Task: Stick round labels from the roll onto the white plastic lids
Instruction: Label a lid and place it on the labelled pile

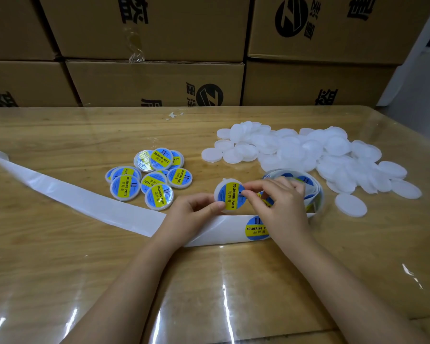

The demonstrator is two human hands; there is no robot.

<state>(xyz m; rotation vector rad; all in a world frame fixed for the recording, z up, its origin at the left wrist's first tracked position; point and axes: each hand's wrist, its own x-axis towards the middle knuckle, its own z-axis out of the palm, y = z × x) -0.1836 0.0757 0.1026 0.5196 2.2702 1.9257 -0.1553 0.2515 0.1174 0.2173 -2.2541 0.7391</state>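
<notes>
The lid [230,196] at frame centre is pinched by the left hand [191,212]; right hand [281,202] fingertips pinch its label [232,196].

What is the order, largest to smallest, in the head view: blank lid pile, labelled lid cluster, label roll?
1. blank lid pile
2. labelled lid cluster
3. label roll, partly hidden by the right hand

My left hand [196,207] pinches the lid [221,190] between thumb and curled fingers; my right hand [281,202] (wrist raised) pinches its opposite edge, both bare forearms angling inward.
</notes>
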